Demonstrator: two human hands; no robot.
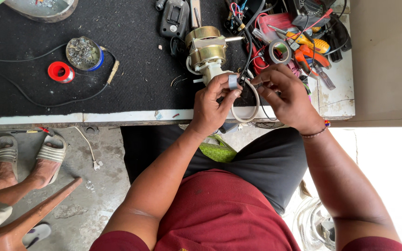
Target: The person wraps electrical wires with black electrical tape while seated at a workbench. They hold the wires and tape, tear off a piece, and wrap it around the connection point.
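— Grey tape piece (pixel 232 82), is that what the fingers are on?
— Yes. The left hand (pixel 211 108) pinches it between thumb and forefinger, just over the near edge of the black mat (pixel 131 56), right in front of the small electric motor (pixel 206 52).
— And the other hand?
— The right hand (pixel 287 100) is closed on a thin black wire (pixel 247 56) just beside the tape, fingertips almost touching the left ones. A white ring (pixel 252 111) hangs below and between both hands.
— What sits around the motor?
— To its right, a roll of dark tape (pixel 279 52) and a heap of tools (pixel 312 49) with orange and yellow handles. Well to the left, a red spool (pixel 60 71) and a round tin (pixel 83 53) holding grey bits.
— Anyone else nearby?
— Another person's feet in grey sandals (pixel 24 151) rest on the concrete floor, well apart to the left, beneath the bench edge.
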